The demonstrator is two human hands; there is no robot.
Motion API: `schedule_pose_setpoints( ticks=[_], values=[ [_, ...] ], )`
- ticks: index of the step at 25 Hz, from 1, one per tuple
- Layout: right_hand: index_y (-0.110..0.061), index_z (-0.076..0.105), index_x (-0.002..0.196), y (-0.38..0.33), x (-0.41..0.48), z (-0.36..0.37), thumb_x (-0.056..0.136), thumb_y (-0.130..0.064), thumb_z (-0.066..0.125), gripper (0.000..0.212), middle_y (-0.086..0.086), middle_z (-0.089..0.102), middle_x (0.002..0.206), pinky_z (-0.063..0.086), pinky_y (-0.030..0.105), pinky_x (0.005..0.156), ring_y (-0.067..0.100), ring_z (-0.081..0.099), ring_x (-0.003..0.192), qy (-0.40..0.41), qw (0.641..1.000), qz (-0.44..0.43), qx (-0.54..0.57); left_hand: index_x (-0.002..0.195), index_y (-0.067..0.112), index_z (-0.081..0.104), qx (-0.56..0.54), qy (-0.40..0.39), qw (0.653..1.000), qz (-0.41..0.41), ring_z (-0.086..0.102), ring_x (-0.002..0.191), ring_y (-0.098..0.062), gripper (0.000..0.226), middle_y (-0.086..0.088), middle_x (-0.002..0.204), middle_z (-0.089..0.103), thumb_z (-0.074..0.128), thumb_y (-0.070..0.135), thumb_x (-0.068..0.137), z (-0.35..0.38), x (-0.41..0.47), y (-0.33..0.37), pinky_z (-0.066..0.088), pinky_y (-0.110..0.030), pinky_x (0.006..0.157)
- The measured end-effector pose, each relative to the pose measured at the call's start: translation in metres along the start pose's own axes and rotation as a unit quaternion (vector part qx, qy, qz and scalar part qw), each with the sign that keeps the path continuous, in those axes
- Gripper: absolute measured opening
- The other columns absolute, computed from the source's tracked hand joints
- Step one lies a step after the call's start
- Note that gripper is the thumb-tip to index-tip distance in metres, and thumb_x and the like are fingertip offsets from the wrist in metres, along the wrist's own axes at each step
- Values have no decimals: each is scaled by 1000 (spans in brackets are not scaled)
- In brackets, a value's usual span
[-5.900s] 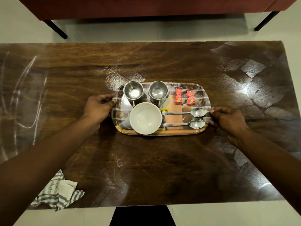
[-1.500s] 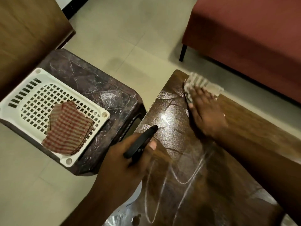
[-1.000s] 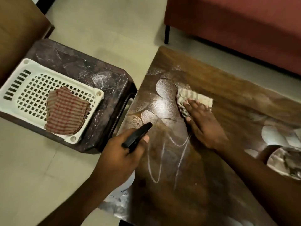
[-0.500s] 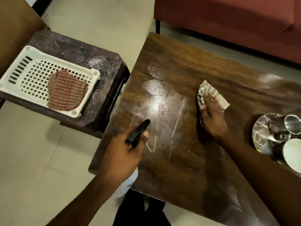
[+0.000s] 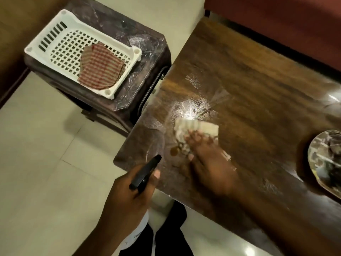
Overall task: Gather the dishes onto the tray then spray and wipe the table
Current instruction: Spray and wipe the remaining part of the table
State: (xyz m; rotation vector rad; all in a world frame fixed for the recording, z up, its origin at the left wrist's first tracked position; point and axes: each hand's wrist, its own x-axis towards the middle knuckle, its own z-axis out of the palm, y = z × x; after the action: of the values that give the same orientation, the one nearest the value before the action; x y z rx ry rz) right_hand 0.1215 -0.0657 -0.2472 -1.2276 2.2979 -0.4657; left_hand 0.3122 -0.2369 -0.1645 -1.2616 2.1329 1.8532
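The left hand is gripping a spray bottle, its print too blurred to read, while the right hand, fingers flat, is pressing a cloth onto the table.

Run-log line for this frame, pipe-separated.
stage: wipe | left hand: grips spray bottle | right hand: presses cloth on table | tray: at right edge

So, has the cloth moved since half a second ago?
Yes. The cloth under the right hand has slid away from the tray, toward the table's near left corner.
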Motion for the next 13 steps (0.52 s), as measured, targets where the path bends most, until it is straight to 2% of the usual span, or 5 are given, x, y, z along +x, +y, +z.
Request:
schedule_pose_setpoints(
  ticks=[3, 5, 9, 11, 13],
  values=[
    [-27, 28, 168, -39, -29, 38, 111, -35, 38, 58, -3, 19, 178, 7, 46, 134, 17, 6, 166, -161, 948, -261, -87, 101, 61, 73, -12, 14, 1000, -4, 46, 48, -6, 19, 1, 51, 53, 66, 48, 90, -13, 0, -3, 40, -26, 52],
    [-31, 24, 169, -14, -1, 17, 115, -43, 28, 56, -5, 16, 178, 4, 44, 134, 15, 5, 166, -174, 930, -303, -114, 103, 56, 74, -2, 34, 999, 6, 51, 47, -6, 17, 3, 52, 60, 69, 45, 91, -24, 6, -5, 41, -21, 52],
    [-26, 21, 170, 61, 98, -53, 112, -53, 21, 63, 7, 17, 178, 15, 52, 132, 25, 14, 165, 51, 992, 22, -112, 108, 42, 77, 5, 60, 997, 52, 58, 51, -5, 16, 5, 55, 63, 69, 42, 94, -45, 20, 5, 45, -16, 54],
    [-19, 26, 168, 79, 139, -79, 111, -47, 27, 64, 14, 21, 176, 15, 55, 131, 34, 18, 163, 170, 959, 223, -39, 99, 36, 75, -2, 70, 996, 61, 62, 55, -8, 10, 10, 56, 64, 68, 41, 94, -48, 26, 11, 46, -14, 55],
    [-16, 30, 167, 55, 156, -70, 111, -41, 29, 62, 15, 25, 175, 14, 54, 131, 37, 22, 162, 194, 942, 273, -15, 99, 34, 75, -4, 69, 995, 68, 59, 54, -12, 12, 8, 56, 63, 68, 43, 94, -47, 31, 14, 49, -24, 55]
  ],
)
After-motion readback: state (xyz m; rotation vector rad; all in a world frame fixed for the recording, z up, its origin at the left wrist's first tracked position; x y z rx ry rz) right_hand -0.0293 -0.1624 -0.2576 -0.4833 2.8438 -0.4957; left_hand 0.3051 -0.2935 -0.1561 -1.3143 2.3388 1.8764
